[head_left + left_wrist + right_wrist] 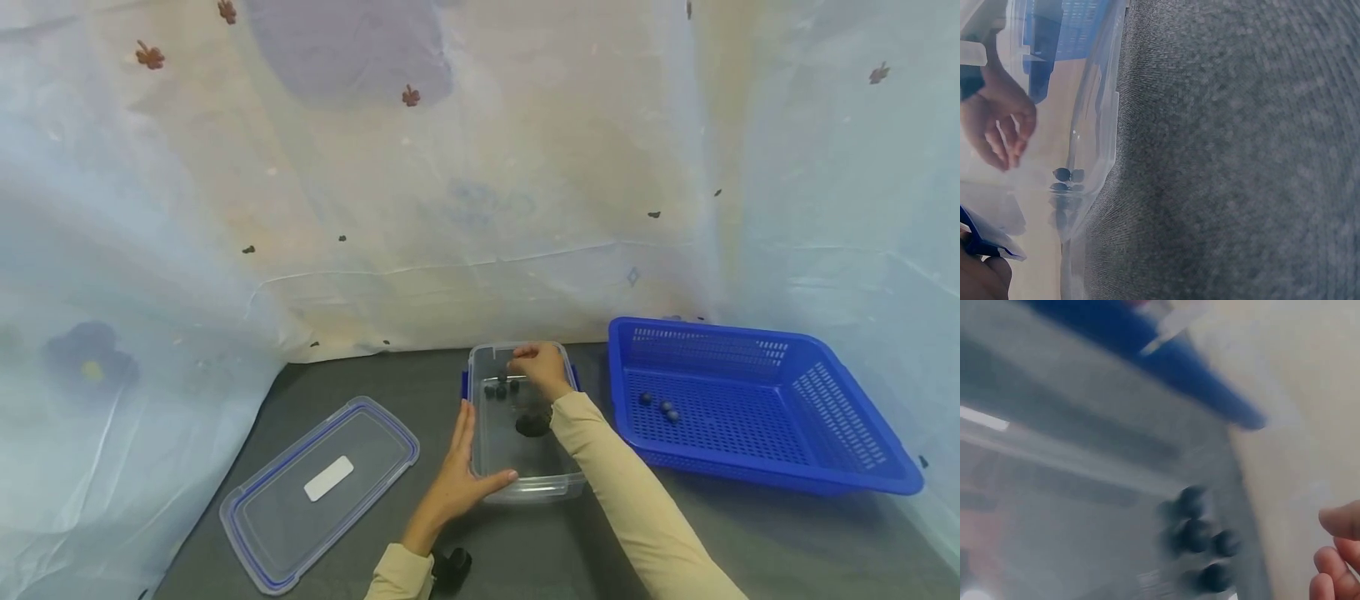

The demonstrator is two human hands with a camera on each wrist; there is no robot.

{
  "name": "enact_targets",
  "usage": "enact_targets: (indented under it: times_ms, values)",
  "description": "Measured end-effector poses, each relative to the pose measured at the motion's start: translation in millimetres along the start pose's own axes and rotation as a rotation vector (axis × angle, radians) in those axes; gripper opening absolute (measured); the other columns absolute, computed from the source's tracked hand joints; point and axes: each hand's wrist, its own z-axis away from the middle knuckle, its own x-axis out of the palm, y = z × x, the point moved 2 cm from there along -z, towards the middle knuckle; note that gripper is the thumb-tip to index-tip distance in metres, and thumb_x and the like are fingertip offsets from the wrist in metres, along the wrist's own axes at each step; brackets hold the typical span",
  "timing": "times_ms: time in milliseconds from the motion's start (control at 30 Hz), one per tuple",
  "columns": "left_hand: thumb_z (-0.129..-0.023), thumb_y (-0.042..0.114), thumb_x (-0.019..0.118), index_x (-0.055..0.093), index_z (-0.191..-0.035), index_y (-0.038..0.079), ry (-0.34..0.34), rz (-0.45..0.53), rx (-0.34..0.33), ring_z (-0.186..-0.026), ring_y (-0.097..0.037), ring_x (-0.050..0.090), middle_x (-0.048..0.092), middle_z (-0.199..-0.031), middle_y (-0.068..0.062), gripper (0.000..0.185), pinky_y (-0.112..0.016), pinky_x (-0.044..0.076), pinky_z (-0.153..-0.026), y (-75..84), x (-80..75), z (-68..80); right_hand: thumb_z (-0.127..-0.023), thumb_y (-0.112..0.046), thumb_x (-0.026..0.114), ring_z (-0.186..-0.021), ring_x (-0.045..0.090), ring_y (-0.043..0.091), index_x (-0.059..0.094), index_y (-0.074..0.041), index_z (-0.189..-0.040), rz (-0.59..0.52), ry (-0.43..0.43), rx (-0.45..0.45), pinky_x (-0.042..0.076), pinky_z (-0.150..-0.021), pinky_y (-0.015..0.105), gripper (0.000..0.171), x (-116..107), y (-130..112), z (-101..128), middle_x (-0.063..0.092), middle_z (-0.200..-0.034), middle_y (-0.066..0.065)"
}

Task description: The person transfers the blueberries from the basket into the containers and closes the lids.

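A clear plastic food container [528, 485] with blue clips sits on the dark tabletop. Several small dark balls resembling blueberries [501, 392] lie near its far end; the right wrist view shows these blueberries [1194, 536] blurred. My left hand [454, 472] rests against the container's left side, fingers straight, thumb over the front rim. In the left wrist view, fingers [984, 272] touch a blue clip [984, 236]. Over the container's far part hovers my right hand [542, 368], its fingers [1007, 134] loosely bent, with nothing visible between them. A blue plastic basket [720, 468] at the right holds 3 more balls [666, 407].
The container's clear lid [279, 493], with a blue seal and a white label [328, 478], lies flat at the left. A patterned plastic sheet [480, 183] hangs behind the table and along both sides. The basket stands close to the container's right side.
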Motion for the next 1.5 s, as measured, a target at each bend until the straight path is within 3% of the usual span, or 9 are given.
enact_targets:
  times_ms: [100, 300, 433, 600, 800, 1167, 1400, 1500]
  values:
    - [-0.078, 0.041, 0.081, 0.001, -0.157, 0.011, 0.002, -0.002, -0.004, -0.144, -0.033, 0.001, -0.008, -0.162, -0.007, 0.116, -0.063, 0.018, -0.107, -0.8, -0.2, 0.5, -0.082, -0.008, 0.076, -0.093, 0.064, 0.031, 0.071, 0.003, -0.102, -0.06, -0.023, 0.014, 0.051, -0.08, 0.042, 0.024, -8.9, -9.6, 0.1, 0.07, -0.096, 0.013]
    - [-0.078, 0.04, 0.081, 0.001, -0.156, 0.01, 0.0, 0.003, -0.003, -0.144, -0.035, 0.001, -0.008, -0.162, -0.008, 0.116, -0.064, 0.019, -0.106, -0.9, -1.1, 1.8, -0.089, -0.01, 0.068, -0.105, 0.059, 0.031, 0.068, 0.002, -0.111, -0.151, -0.16, -0.072, 0.046, -0.091, 0.045, 0.025, -31.9, -30.9, 4.7, 0.068, -0.108, 0.016]
    - [-0.078, 0.039, 0.081, 0.001, -0.157, 0.011, -0.001, 0.006, -0.003, -0.144, -0.034, 0.001, -0.008, -0.162, -0.007, 0.116, -0.063, 0.02, -0.107, -1.0, -1.4, 1.9, -0.093, -0.014, 0.066, -0.106, 0.058, 0.028, 0.066, -0.001, -0.116, -0.21, -0.24, -0.1, 0.047, -0.088, 0.043, 0.027, -50.3, -41.4, 10.5, 0.066, -0.113, 0.013]
    - [-0.077, 0.04, 0.081, 0.002, -0.157, 0.012, 0.008, -0.012, 0.0, -0.144, -0.033, 0.002, -0.007, -0.162, -0.006, 0.116, -0.062, 0.02, -0.107, -1.7, -1.1, 2.0, -0.093, -0.019, 0.067, -0.106, 0.056, 0.026, 0.065, -0.001, -0.118, -0.282, -0.238, -0.102, 0.045, -0.079, 0.032, 0.031, -78.8, -51.3, 15.8, 0.065, -0.117, 0.01]
    - [-0.077, 0.041, 0.081, 0.002, -0.157, 0.012, 0.01, -0.017, -0.003, -0.144, -0.032, 0.002, -0.006, -0.162, -0.005, 0.116, -0.061, 0.02, -0.108, -1.6, -0.7, 2.1, -0.094, -0.023, 0.065, -0.108, 0.054, 0.022, 0.063, -0.002, -0.121, -0.274, -0.225, -0.19, 0.043, -0.087, 0.036, 0.034, -122.3, -56.3, 19.8, 0.061, -0.122, 0.008]
    - [-0.077, 0.04, 0.081, 0.002, -0.157, 0.013, 0.004, -0.012, -0.008, -0.144, -0.032, 0.002, -0.007, -0.162, -0.005, 0.116, -0.06, 0.022, -0.108, -2.6, 0.8, 1.1, -0.095, -0.032, 0.065, -0.111, 0.054, 0.018, 0.063, -0.01, -0.122, -0.194, -0.166, -0.208, 0.04, -0.092, 0.035, 0.034, -191.5, -35.6, 23.0, 0.06, -0.125, 0.005]
    - [-0.078, 0.04, 0.081, 0.002, -0.157, 0.013, 0.003, 0.002, -0.012, -0.144, -0.033, 0.002, -0.007, -0.162, -0.005, 0.115, -0.061, 0.022, -0.107, -0.6, 0.7, 0.9, -0.094, -0.026, 0.066, -0.105, 0.057, 0.01, 0.065, -0.008, -0.118, -0.128, -0.142, -0.232, 0.041, -0.092, 0.027, 0.03, -215.1, -8.3, 21.5, 0.064, -0.112, -0.003]
    - [-0.077, 0.04, 0.081, 0.002, -0.157, 0.013, 0.002, 0.0, -0.009, -0.144, -0.033, 0.002, -0.007, -0.162, -0.005, 0.115, -0.06, 0.022, -0.107, -0.2, 0.8, 0.6, -0.094, -0.025, 0.067, -0.103, 0.058, 0.009, 0.064, -0.006, -0.118, -0.097, -0.157, -0.224, 0.043, -0.09, 0.026, 0.031, -220.7, 3.1, 21.3, 0.065, -0.111, -0.001]
